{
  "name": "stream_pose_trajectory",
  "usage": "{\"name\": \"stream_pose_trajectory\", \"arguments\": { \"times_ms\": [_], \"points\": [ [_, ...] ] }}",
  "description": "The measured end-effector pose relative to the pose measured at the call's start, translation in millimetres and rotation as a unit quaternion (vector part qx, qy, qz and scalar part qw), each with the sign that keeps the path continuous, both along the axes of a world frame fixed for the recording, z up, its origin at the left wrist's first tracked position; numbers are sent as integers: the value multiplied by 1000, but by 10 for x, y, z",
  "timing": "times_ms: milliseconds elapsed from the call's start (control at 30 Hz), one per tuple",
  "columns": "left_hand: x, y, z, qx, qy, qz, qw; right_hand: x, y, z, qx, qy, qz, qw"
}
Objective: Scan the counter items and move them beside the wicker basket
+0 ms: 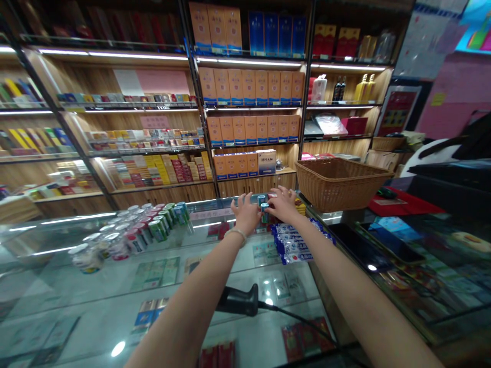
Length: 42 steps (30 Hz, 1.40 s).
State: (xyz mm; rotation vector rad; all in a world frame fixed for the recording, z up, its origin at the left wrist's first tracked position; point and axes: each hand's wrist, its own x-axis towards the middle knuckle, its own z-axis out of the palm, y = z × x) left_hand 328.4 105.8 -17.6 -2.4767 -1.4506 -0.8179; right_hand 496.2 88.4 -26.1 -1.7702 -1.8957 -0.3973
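Small teal cylindrical containers [264, 206] stand at the far edge of the glass counter [230, 271], between my two hands. My left hand [246, 213] is just left of them, fingers spread and curved, its thumb side close to the front container; whether it touches is hard to tell. My right hand [284, 205] reaches from the right, its fingertips closed against the front teal container. Below my right forearm lie blue-and-white packets [291, 243] in a stack. Yellow packs [300, 207] show just beyond that hand. A black handheld scanner [241, 300] lies under my left forearm.
Rows of small jars and canisters [140, 230] stand on the counter at left. A wicker basket [341, 179] sits at the back right. Phones [358, 245] lie on the right counter. A cable [299, 319] runs from the scanner. Stocked shelves [253, 107] line the wall.
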Motion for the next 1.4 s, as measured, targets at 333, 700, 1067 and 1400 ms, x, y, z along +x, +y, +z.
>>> {"name": "stream_pose_trajectory", "arguments": {
  "times_ms": [333, 700, 1067, 1400],
  "points": [
    [-46, -17, 20, 4, 0, 26, 1000, -5, -92, 43, 15, 19, 19, 1000],
    [-40, -82, -13, 76, 21, -28, 997, -57, -122, 13, 54, 11, 40, 998],
    [30, -16, -12, 80, 27, 1, 996, -26, -94, -11, 51, -5, 20, 999],
    [78, 114, -30, 83, 29, 16, 996, -17, -68, -47, 44, -17, -6, 999]
  ]
}}
